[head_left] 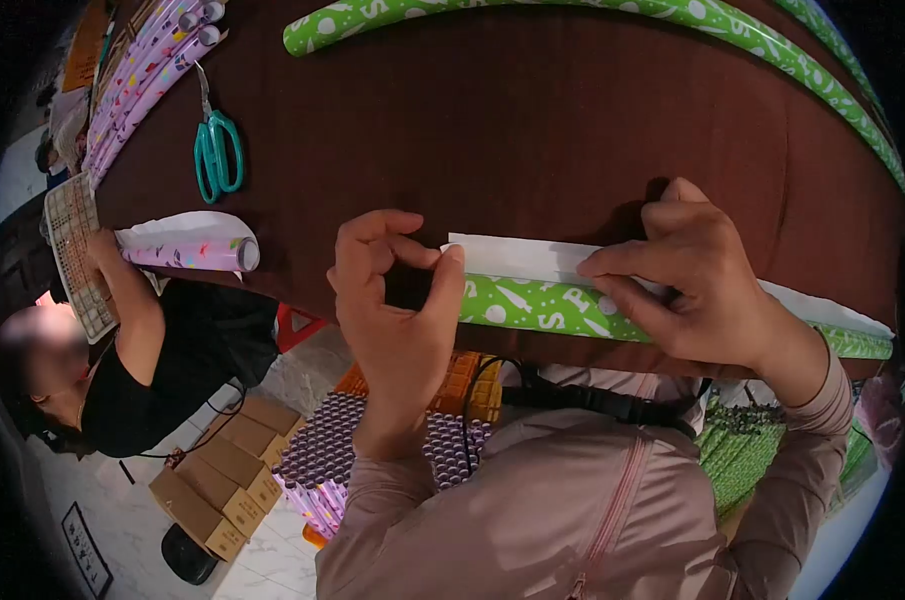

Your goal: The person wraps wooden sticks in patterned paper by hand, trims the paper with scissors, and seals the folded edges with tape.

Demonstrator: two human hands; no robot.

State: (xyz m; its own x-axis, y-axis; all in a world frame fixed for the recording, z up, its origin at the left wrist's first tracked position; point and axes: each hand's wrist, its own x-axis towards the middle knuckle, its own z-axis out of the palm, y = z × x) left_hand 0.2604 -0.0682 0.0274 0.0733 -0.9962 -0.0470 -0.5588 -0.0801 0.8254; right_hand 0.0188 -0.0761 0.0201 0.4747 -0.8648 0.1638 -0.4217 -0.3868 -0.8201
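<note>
Grip: the right hand (694, 275) pinches the white strip (517, 257) along the green patterned roll (542, 305) at the table's (532, 140) near edge, the left hand's (392, 310) hold at its end being indeterminable; even tension and straight alignment appear advisable against creasing.

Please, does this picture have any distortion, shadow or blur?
Head view: wide-angle distortion, black corners, and the long green roll at the top looks bowed, probably from the lens; a dark shadow falls on the brown cloth behind the right hand; the seated person's face is blurred, the teal scissors fairly sharp.
</note>
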